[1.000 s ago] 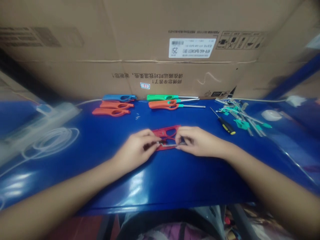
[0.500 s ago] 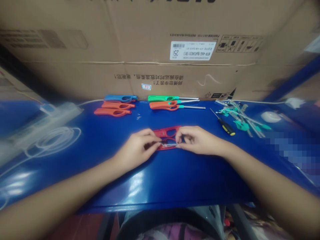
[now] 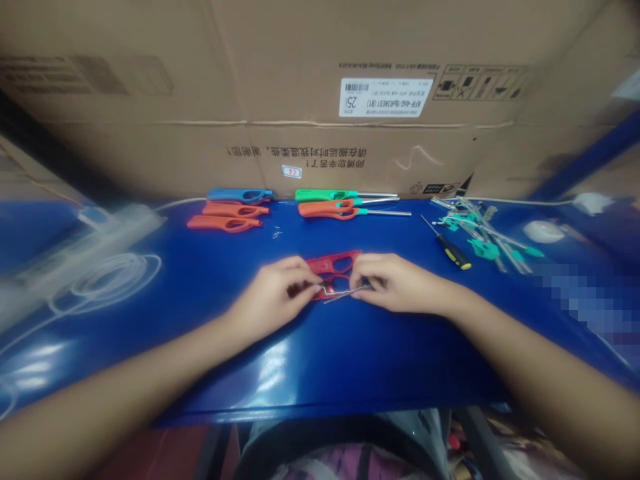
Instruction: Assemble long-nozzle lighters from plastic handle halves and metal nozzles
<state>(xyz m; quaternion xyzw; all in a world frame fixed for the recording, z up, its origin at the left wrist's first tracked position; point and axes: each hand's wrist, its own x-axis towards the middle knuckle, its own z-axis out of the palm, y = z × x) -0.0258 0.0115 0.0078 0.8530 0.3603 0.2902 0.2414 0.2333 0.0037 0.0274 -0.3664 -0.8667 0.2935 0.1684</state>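
Note:
My left hand [image 3: 277,293] is closed in a pinch on the left end of a thin bent wire [image 3: 340,293], with a small dark part at its fingertips. The fingers of my right hand [image 3: 393,283] are closed round the same wire's other end. Below and between the hands lie red plastic lighter casing halves [image 3: 333,264], each with a trigger loop. The nearer half is partly covered by my fingers. A thin straight strand shows just under the wire, and I cannot make out whether it is a separate piece.
Behind lie a blue lighter casing [image 3: 237,195], orange-red casings [image 3: 225,223], and green [image 3: 320,195] and orange [image 3: 325,211] lighters with metal tubes. A screwdriver [image 3: 453,252] and teal nozzle parts [image 3: 483,249] lie right. Coiled white cable [image 3: 107,283] sits left; a cardboard wall [image 3: 300,100] stands behind.
My right hand has shifted slightly, and the wire now slants up to the right, with more of its bend showing. The left hand has hardly moved.

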